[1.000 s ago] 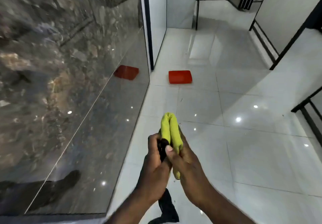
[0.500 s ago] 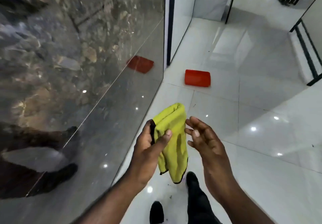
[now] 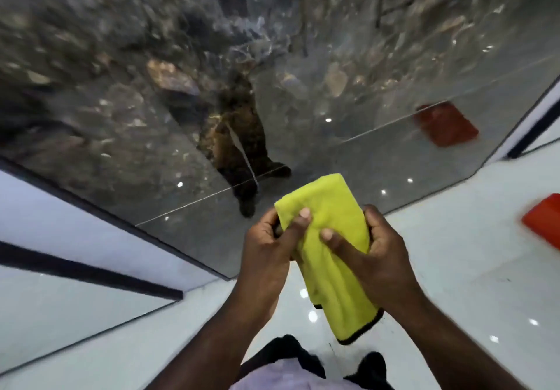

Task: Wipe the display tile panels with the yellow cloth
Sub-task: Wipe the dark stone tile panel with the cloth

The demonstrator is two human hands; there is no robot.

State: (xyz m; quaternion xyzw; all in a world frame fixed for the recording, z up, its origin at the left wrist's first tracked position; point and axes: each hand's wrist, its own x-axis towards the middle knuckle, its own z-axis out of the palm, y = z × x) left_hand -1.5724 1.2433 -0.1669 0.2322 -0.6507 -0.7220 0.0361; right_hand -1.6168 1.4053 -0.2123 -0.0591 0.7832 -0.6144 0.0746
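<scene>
The yellow cloth (image 3: 330, 238) is folded into a long strip and held by 2 hands in front of the dark, glossy display tile panel (image 3: 151, 71), apart from its surface. Its long axis runs nearly up and down the view, leaning a little: the rounded, folded end points up toward the panel, and the black-trimmed end hangs down to the right, toward the person's feet, over the white floor (image 3: 454, 268). The left hand (image 3: 266, 247) grips the cloth's left edge near the top, thumb laid across the front and fingers curled behind. The right hand (image 3: 378, 250) clamps the right edge, thumb pressed on the front face and fingers wrapped round the back. A red object (image 3: 542, 222) lies on the floor at the right, blurred, and its reflection (image 3: 445, 125) shows in the panel.
</scene>
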